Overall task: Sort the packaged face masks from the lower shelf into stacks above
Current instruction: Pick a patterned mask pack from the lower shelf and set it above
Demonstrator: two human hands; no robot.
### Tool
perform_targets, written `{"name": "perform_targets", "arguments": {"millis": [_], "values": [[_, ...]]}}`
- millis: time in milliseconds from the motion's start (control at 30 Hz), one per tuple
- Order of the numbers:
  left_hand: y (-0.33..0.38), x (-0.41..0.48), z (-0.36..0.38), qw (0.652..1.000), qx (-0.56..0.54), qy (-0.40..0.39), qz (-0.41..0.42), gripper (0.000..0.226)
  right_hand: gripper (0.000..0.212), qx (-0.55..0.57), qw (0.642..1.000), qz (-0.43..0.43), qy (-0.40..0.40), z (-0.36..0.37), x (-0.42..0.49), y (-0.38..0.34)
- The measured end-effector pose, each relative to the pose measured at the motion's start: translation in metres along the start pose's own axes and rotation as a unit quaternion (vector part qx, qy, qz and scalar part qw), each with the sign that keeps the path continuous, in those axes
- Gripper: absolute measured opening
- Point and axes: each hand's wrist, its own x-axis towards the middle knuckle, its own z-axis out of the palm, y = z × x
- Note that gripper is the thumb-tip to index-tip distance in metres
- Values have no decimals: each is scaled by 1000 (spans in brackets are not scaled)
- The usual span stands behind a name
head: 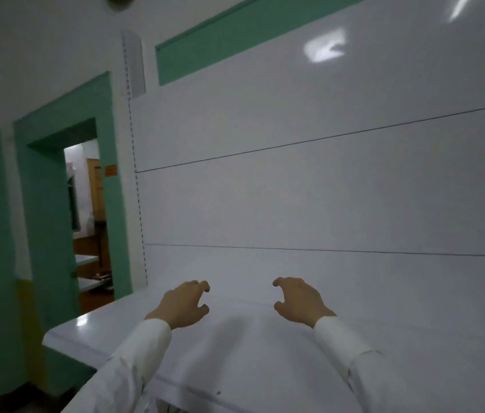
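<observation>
Both hands are reaching out over the white upper shelf (235,347), and neither one is holding anything. The left hand (183,305) and the right hand (298,304) are side by side with a clear gap between them, fingers loosely curled and thumbs turned in toward each other. Whether the fingertips are touching the surface or hovering just over it cannot be told.

The likeliest trouble is reaching blind. The view is pointing ahead of the hands at the white back panel (324,189), not down, so a hand dropping below the shelf's near edge may be knocking that edge or grabbing an untidy bunch of packets. The shelf top is gleaming, and slick wrappers would probably be sliding on it, so a stack could slump. The shelf is ending a little way out from the left hand, with a green-framed doorway (86,219) beyond, so a stack built on that side could be slipping over the end. The dim light may also be making similar packets hard to tell apart.

The packaged face masks are not showing anywhere: none are lying between the hands, beyond them, or to either side. By the task they should be on the lower shelf, below the forearms and almost wholly out of view. Only a dark sliver is peeking out under the left sleeve (134,362), too small to read, so their colour, wrapping and number cannot be told.
</observation>
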Motion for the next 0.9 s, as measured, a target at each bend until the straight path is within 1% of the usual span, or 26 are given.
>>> {"name": "perform_targets", "arguments": {"millis": [133,233,333,433,633,900], "values": [[-31,31,17,997,0,-10,75,44,48,-5,995,101,7,17,5,-18],[-44,45,24,993,-26,-7,113,44,52,-14,990,138,4,20,0,-33],[-49,48,30,988,-41,-16,145,44,58,-34,988,151,9,16,-7,-45],[-53,43,33,985,-55,-16,165,44,56,-51,986,157,19,10,-20,-56],[-63,24,32,980,-90,-16,175,44,55,-99,982,156,25,3,-45,-82],[-67,-17,21,976,-107,1,188,43,62,-106,982,152,25,-2,-84,-111]]}}
